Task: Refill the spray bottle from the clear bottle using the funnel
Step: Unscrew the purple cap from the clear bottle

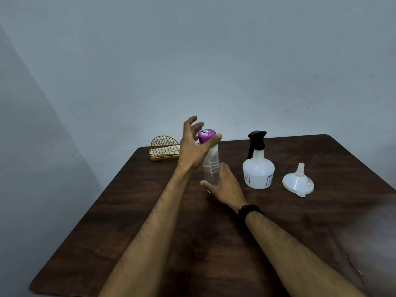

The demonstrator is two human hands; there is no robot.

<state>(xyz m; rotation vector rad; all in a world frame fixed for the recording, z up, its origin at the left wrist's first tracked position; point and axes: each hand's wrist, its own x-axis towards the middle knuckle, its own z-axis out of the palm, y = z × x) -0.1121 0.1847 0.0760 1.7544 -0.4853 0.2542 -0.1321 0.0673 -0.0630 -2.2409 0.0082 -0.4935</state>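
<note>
A clear bottle (211, 166) with a purple cap (206, 135) stands on the dark wooden table (192, 232), left of centre. My right hand (225, 185) grips its lower body, with fingers wrapped behind it. My left hand (194, 144) is raised beside the cap with fingers spread; its thumb lies across the bottle's neck just under the cap. To the right stands a white spray bottle (258, 172) with a black trigger head in place. Further right a white funnel (298, 182) lies mouth down, its spout pointing up.
A gold wire holder (164, 147) with pale sticks sits at the table's back left corner. A grey wall rises right behind the table. The table's left edge runs diagonally towards me. A black band circles my right wrist (248, 211).
</note>
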